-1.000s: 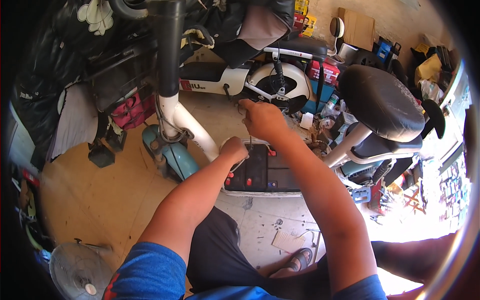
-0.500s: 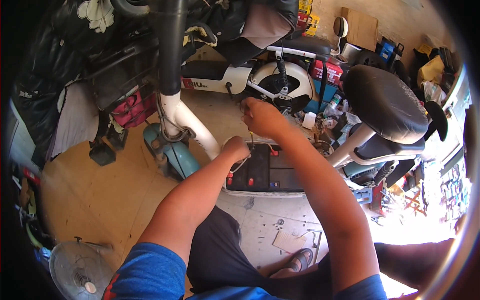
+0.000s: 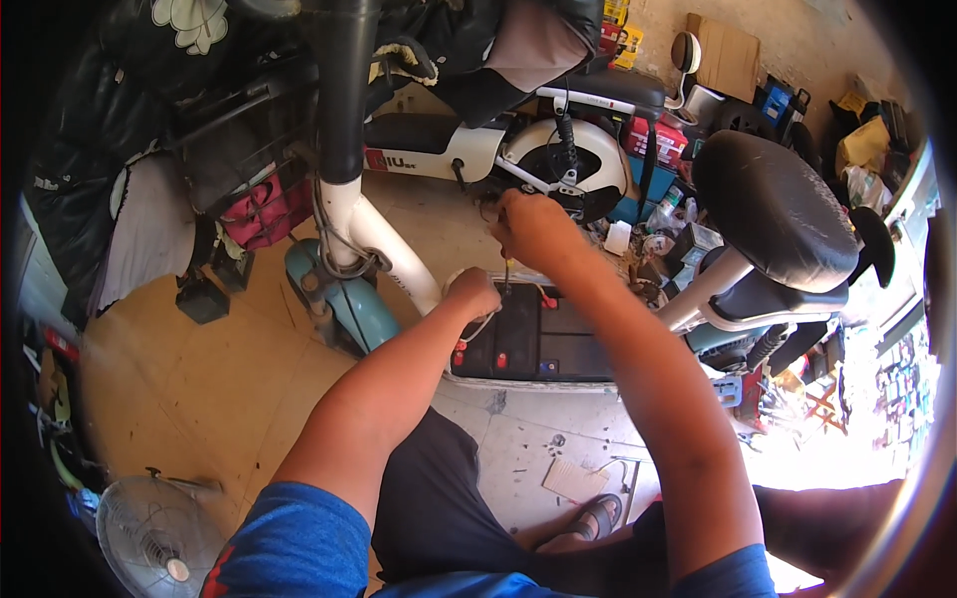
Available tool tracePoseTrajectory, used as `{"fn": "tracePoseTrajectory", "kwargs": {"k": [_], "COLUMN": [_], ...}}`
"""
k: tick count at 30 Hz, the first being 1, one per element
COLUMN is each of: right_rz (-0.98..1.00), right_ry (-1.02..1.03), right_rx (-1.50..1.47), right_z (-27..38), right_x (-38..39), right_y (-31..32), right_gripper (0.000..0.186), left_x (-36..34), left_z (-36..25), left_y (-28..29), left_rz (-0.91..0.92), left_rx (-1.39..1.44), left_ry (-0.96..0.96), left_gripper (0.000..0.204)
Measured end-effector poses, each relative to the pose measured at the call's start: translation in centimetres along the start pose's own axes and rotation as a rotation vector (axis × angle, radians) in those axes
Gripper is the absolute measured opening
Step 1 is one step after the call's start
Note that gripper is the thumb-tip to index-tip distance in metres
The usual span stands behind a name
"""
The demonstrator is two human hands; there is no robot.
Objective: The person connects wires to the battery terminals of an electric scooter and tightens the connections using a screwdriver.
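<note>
Above an open battery compartment on an electric scooter, my right hand (image 3: 535,231) is closed around a screwdriver (image 3: 508,267). The tool points down at the near end of a terminal on a black battery (image 3: 518,337); the contact itself is too small to make out. My left hand (image 3: 473,294) is closed beside that terminal, its fingertips low against the battery top. What those fingers pinch is hidden. A pale wire (image 3: 485,329) curves out under the left hand. Red terminal covers (image 3: 501,360) show on the batteries. The scooter's white frame tube (image 3: 399,264) rises to the left.
The scooter's black seat (image 3: 773,204) stands right of my right arm. Behind lies a second white scooter (image 3: 434,159). Clutter and boxes (image 3: 653,145) fill the back right. A fan (image 3: 159,538) stands at lower left, and a piece of cardboard (image 3: 575,480) lies by my foot.
My right hand has shifted very slightly to the right and turned a little around the screwdriver. The left hand stays at the same spot by the terminal.
</note>
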State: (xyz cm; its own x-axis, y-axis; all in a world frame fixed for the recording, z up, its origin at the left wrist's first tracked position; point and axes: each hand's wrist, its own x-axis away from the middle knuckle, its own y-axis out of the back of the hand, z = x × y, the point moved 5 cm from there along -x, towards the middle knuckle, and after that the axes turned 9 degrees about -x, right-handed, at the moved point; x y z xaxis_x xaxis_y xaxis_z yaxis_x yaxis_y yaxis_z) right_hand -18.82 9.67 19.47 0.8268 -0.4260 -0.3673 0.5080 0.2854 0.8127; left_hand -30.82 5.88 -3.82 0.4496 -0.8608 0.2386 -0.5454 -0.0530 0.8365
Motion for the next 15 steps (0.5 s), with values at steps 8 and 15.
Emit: {"fn": "tracePoseTrajectory", "kwargs": {"k": [8, 15], "right_rz": [0.071, -0.098], "right_ry": [0.023, -0.113], "right_rx": [-0.224, 0.099], "right_z": [-0.8, -1.2], "right_x": [0.8, 1.3], "right_y": [0.8, 0.8], "right_gripper": [0.032, 0.039], "left_x": [1.2, 0.7], "left_z": [-2.3, -2.2], "left_y": [0.9, 0.8], "left_rz": [0.047, 0.061], "left_rx": [-0.018, -0.056], "left_ry": [-0.037, -0.059], "left_gripper": [0.031, 0.032]}}
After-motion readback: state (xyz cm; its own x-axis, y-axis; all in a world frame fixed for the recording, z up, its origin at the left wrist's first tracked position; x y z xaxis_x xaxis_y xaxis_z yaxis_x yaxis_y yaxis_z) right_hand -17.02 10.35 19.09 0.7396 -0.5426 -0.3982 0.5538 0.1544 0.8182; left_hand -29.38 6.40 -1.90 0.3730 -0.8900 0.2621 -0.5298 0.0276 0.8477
